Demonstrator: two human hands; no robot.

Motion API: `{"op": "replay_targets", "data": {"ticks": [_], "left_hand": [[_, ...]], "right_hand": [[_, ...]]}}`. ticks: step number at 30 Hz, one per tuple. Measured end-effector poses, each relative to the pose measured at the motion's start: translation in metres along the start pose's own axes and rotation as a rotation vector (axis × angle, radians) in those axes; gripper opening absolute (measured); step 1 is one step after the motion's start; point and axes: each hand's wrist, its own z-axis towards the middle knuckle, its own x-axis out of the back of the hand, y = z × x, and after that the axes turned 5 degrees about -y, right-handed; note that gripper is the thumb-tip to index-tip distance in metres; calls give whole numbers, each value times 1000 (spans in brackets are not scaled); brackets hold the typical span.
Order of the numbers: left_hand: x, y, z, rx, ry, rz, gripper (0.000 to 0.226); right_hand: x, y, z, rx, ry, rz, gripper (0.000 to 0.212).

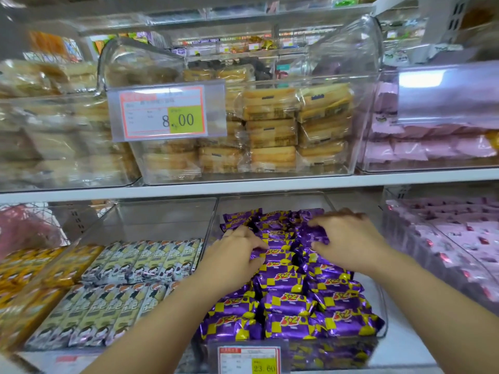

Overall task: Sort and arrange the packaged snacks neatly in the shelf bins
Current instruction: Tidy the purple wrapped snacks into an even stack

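Note:
A clear plastic bin (330, 203) on the lower shelf holds several purple-and-yellow checkered snack packs (289, 303). Both my hands are inside it, towards the back half. My left hand (233, 255) lies on the packs at the bin's left side, fingers curled over a purple pack near the middle. My right hand (348, 238) reaches further back, fingers bent down onto the purple packs there. The packs at the front lie in neat rows; those at the back are jumbled.
Left of it, a bin of white-and-black packs (127, 287) in rows, then yellow packs (32, 271). Pink packs (459, 238) fill the bin on the right. The upper shelf (243, 184) carries bins of wrapped cakes (272, 130) and a price tag (164, 112).

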Motion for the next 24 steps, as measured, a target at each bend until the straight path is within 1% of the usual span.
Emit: {"op": "replay_targets", "data": {"ticks": [2, 3, 5, 7, 9, 12, 14, 16, 18, 20, 22, 24], "left_hand": [[0, 1, 2, -50, 14, -45, 35], [0, 2, 2, -81, -11, -62, 37], [-1, 4, 2, -135, -146, -53, 45], [-4, 6, 0, -140, -316, 4, 55], [-4, 8, -1, -117, -379, 42, 58], [2, 11, -4, -97, -357, -28, 51], [5, 13, -10, -116, -298, -96, 45], [7, 17, -20, -175, -270, -174, 41], [7, 21, -32, -227, -301, -216, 43], [3, 22, -40, -251, -327, -155, 51], [-2, 22, -44, -250, -326, -98, 56], [-4, 20, -46, -243, -319, -130, 53]], "right_hand": [[0, 4, -2, -36, -108, -19, 55], [1, 5, -3, -34, -156, 8, 59], [3, 7, -5, -9, -226, 53, 65], [4, 8, -7, 25, -213, 66, 67], [4, 8, -10, 56, -123, 123, 70], [6, 12, -15, 88, 46, 273, 72], [7, 15, -22, 92, 94, 335, 70], [8, 17, -30, 123, 92, 399, 62], [9, 15, -39, 187, 76, 448, 49], [7, 10, -50, 238, 67, 459, 41], [3, 7, -61, 256, 66, 462, 43], [0, 6, -71, 257, 21, 441, 51]]}}
